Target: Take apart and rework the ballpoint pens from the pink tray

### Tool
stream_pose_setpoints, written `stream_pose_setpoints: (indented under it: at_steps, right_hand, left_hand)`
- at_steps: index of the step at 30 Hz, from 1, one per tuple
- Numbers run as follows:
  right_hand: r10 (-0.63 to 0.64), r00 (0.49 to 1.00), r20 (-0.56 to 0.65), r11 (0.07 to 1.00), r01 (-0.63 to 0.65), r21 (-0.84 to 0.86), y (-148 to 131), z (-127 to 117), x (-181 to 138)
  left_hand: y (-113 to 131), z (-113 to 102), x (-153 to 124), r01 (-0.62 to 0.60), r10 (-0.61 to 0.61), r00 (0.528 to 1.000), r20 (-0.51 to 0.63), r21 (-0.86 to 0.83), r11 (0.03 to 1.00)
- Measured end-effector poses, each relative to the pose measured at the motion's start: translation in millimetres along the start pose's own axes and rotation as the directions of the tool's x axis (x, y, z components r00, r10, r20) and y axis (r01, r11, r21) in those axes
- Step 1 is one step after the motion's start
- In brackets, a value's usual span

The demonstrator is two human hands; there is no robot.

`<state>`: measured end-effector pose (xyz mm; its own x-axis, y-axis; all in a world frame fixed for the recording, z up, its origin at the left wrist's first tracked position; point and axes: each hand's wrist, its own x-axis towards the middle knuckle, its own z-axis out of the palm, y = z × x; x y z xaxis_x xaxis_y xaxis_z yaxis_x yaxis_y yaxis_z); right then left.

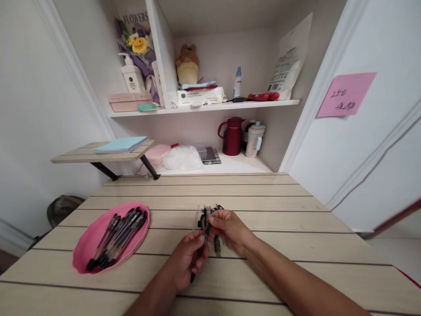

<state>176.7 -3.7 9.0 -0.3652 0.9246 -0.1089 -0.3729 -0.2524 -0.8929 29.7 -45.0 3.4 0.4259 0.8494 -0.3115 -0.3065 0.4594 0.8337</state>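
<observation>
A black pen (207,230) slants between my two hands above the wooden table. Its lower black end pokes out beneath my left hand (190,255), whose fingers are wrapped round the barrel. The thumb and fingers of my right hand (226,226) pinch the upper end. Just behind and under my hands lies a small group of pens or pen parts (217,245), dark and clear, partly covered by my fingers. On the left, a pink scalloped tray (80,252) holds several clear-barrelled pens (120,235) with black caps, lying side by side.
The slatted table (279,281) reaches back to a white shelf unit. A small raised stand (79,151) with blue paper (121,144) stands back left. On the lower shelf are a red thermos jug (232,137), a cup (255,140) and a white plastic bag (183,158).
</observation>
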Motion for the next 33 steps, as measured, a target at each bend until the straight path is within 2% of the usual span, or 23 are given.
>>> stream_pose_setpoints:
  at_steps: [4,6,10,16,18,20,21,22,24,26,27,28,30,31,33]
  right_hand:
    - [-0.058,0.994,0.091,0.991,0.046,0.127,-3.1,1.4,-1.5]
    - [-0.039,0.994,0.099,0.990,0.025,0.137,-3.7,2.4,-2.1]
    - [0.023,0.999,0.028,0.999,-0.024,0.048,-0.1,2.1,-1.0]
    - [-0.115,0.992,-0.056,0.984,0.122,0.130,-13.2,-9.3,5.4]
    - [-0.145,0.981,-0.131,0.987,0.152,0.043,-21.8,-18.1,8.6]
    - [-0.162,0.966,-0.203,0.970,0.118,-0.211,-29.3,-28.8,11.2]
    - [-0.165,0.963,-0.211,0.914,0.069,-0.400,-32.5,-34.3,11.9]
    - [-0.158,0.967,-0.201,0.799,0.005,-0.601,-35.3,-39.4,12.1]
    - [-0.099,0.981,-0.165,0.413,-0.110,-0.904,-39.8,-47.7,11.0]
    - [-0.029,0.985,-0.168,0.037,-0.167,-0.985,-42.7,-52.4,8.8]
    - [-0.005,0.984,-0.180,-0.085,-0.180,-0.980,-43.6,-53.5,7.6]
    - [0.018,0.982,-0.189,-0.161,-0.183,-0.970,-44.2,-54.2,6.6]
    - [0.086,0.979,-0.182,-0.207,-0.162,-0.965,-45.1,-54.9,5.2]
    - [0.130,0.976,-0.174,-0.189,-0.148,-0.971,-45.6,-55.4,4.7]
    - [0.227,0.962,-0.153,-0.086,-0.137,-0.987,-46.8,-57.2,3.7]
  left_hand:
    - [1.3,-0.9,-0.6,0.047,-0.046,0.999,0.011,-0.055,0.997]
    - [1.3,-0.2,-0.5,0.031,-0.030,1.000,0.004,-0.058,0.998]
    - [0.8,1.5,-0.5,0.001,-0.002,1.000,-0.007,-0.029,1.000]
    - [1.9,-0.8,-3.1,0.124,-0.124,0.992,0.027,-0.034,0.992]
    - [1.8,-0.8,-3.4,0.134,-0.133,0.991,0.034,-0.031,0.990]
    - [1.1,-0.3,-2.8,0.115,-0.114,0.993,0.026,-0.031,0.993]
    - [0.6,0.0,-2.2,0.102,-0.102,0.995,0.017,-0.033,0.994]
    - [0.0,0.4,-1.6,0.092,-0.092,0.996,0.005,-0.035,0.995]
    - [-1.1,1.1,-0.3,0.078,-0.079,0.997,-0.022,-0.039,0.996]
    - [-2.0,2.0,0.4,0.076,-0.077,0.996,-0.042,-0.039,0.996]
    - [-2.5,2.5,0.6,0.075,-0.077,0.996,-0.050,-0.038,0.996]
    - [-2.8,3.2,0.6,0.073,-0.075,0.996,-0.056,-0.036,0.997]
    - [-3.5,4.4,0.4,0.068,-0.071,0.995,-0.064,-0.039,0.997]
    - [-3.7,4.8,0.3,0.066,-0.069,0.995,-0.067,-0.044,0.997]
    - [-4.1,5.3,0.2,0.065,-0.068,0.995,-0.067,-0.053,0.996]
